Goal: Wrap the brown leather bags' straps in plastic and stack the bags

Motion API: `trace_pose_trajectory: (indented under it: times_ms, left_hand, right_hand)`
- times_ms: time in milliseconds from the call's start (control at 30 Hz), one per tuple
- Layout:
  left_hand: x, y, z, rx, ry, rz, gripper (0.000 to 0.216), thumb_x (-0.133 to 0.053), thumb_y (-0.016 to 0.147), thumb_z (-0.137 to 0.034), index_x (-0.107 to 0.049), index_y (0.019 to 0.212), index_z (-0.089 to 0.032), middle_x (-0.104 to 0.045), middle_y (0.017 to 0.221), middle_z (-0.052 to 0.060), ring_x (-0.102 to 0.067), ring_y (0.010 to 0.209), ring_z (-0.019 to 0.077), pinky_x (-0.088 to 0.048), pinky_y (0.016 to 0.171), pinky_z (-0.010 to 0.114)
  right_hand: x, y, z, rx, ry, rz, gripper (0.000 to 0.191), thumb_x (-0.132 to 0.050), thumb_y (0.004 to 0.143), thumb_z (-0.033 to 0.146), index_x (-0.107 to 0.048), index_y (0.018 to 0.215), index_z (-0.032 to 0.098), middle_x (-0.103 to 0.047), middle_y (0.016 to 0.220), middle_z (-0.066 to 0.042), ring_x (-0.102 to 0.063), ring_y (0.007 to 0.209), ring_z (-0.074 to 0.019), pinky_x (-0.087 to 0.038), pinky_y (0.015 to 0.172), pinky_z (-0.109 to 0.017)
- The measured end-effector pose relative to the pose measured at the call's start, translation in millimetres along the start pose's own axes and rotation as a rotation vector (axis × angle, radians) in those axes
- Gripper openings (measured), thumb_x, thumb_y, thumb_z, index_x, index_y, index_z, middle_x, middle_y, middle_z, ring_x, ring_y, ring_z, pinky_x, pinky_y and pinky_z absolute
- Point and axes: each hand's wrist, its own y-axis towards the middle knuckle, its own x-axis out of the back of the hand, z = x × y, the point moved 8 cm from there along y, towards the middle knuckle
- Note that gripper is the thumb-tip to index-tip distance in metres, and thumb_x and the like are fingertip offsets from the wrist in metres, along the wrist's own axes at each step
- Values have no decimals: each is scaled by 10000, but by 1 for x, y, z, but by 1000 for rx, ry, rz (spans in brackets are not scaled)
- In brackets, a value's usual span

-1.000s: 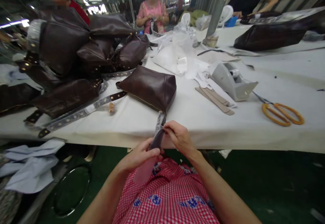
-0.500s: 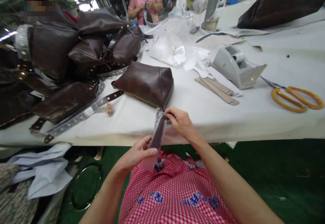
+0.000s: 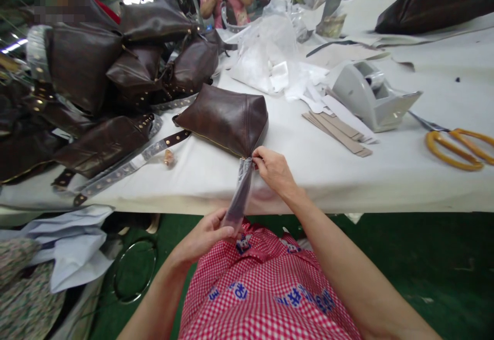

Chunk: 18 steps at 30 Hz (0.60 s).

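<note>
A dark brown leather bag (image 3: pixel 227 118) lies on the white table (image 3: pixel 301 175) near its front edge. From the bag's near corner a short strap wrapped in clear plastic (image 3: pixel 240 196) hangs over the edge toward me. My right hand (image 3: pixel 272 170) pinches the top of that wrapped strap, right at the bag's corner. My left hand (image 3: pixel 203 234) grips its lower end just above my red checked lap. The bag's other strap (image 3: pixel 131 165), studded and plastic-covered, trails to the left across the table.
A heap of similar brown bags (image 3: pixel 111 67) fills the table's left. A grey tape dispenser (image 3: pixel 370 95), card strips (image 3: pixel 337 131) and orange-handled scissors (image 3: pixel 459 147) lie to the right. Crumpled plastic (image 3: pixel 270 54) sits behind. Other people work at the far side.
My right hand has slid up the wrapped strap to the bag's corner, while my left hand stays on the lower end. The view has tilted slightly downward.
</note>
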Motion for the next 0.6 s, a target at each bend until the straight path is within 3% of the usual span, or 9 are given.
trace_pose_trajectory:
  times_ms: [133, 267, 433, 600]
  left_hand:
    - [-4, 3, -5, -19, -18, 9, 462, -723, 740, -315, -575, 1141, -139, -634, 970, 60, -567, 879, 192, -429, 814, 328]
    - [-6, 20, -13, -73, -10, -56, 467, -705, 753, -317, -557, 1172, -171, -636, 1114, 73, -560, 1048, 229, -408, 920, 358]
    - [-4, 41, -23, -123, 41, -175, 235, -657, 750, -286, -609, 927, -139, -650, 812, 21, -575, 736, 151, -448, 697, 272]
    - [10, 33, -30, -56, -127, -220, 254, -684, 711, -309, -601, 878, -136, -645, 701, 10, -548, 577, 101, -415, 564, 209]
  right_hand:
    - [-2, 5, 5, 51, -127, 44, 117, -468, 877, 174, -573, 834, 205, -627, 783, -37, -551, 704, -185, -366, 641, -278]
    - [-4, 5, 3, 77, -1, 71, 116, -461, 859, 164, -554, 805, 206, -605, 737, -18, -542, 667, -164, -386, 656, -272]
    - [-6, 0, -6, 29, 288, 118, 37, -514, 785, 172, -536, 781, 202, -562, 647, 29, -524, 574, -125, -401, 594, -241]
    - [-4, 4, -6, 25, 406, 112, 35, -524, 758, 179, -530, 780, 205, -522, 613, 56, -455, 513, -97, -374, 537, -221]
